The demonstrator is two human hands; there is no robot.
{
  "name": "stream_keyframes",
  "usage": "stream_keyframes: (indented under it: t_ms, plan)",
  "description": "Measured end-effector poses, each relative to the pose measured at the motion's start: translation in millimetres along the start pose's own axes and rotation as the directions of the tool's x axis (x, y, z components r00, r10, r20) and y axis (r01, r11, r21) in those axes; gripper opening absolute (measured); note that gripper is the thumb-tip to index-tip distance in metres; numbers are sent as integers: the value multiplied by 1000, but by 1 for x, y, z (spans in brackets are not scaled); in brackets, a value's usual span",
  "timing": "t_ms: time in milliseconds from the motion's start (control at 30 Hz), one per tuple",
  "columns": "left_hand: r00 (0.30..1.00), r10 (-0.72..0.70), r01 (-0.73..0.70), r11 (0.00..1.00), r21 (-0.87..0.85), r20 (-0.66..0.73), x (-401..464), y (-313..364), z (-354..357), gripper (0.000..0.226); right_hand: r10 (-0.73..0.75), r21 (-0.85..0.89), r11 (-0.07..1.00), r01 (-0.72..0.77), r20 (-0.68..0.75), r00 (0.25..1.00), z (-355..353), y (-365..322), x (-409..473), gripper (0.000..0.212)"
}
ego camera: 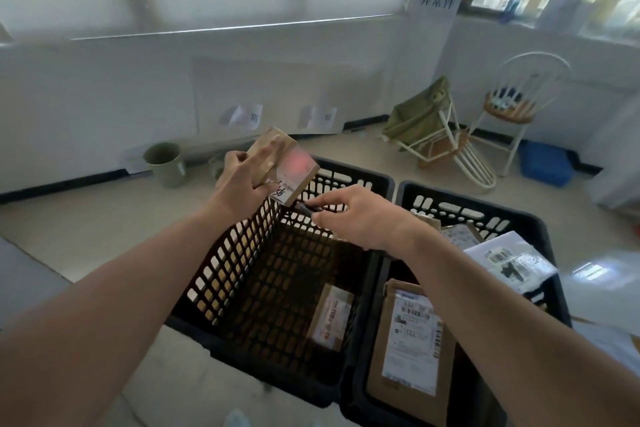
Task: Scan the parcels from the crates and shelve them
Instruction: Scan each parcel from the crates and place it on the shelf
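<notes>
- A pale tiled floor (86, 236) carries two black perforated plastic crates (277, 288).
- The left hand (239, 180) grips a small brown cardboard parcel (287, 163) above the left crate.
- The right hand (360, 218) pinches a dark pen-like object (306, 209); what it is cannot be told.

A pale tiled floor (86, 229) carries two black crates: the left crate (221, 288), and the right crate (540, 222) touching its right side.
</notes>
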State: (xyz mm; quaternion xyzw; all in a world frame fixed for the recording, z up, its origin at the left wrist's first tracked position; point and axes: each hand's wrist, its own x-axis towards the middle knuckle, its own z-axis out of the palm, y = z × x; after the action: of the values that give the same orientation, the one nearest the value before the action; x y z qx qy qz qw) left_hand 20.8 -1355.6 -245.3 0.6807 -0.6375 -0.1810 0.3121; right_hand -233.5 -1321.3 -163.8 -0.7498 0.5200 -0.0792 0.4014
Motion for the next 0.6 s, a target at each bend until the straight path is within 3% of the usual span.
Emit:
stream_keyframes:
  t_ms: [267,600]
  plan:
    - [999,-5,5,1000,8,-46,-9,6,-25,90,-14,-88,996,16,20,1000,-1,-20,-20,29]
    - [999,13,-9,994,-112,32,-19,-3,-54,90,8,-42,999,-11,-70,997,19,-54,-33,26]
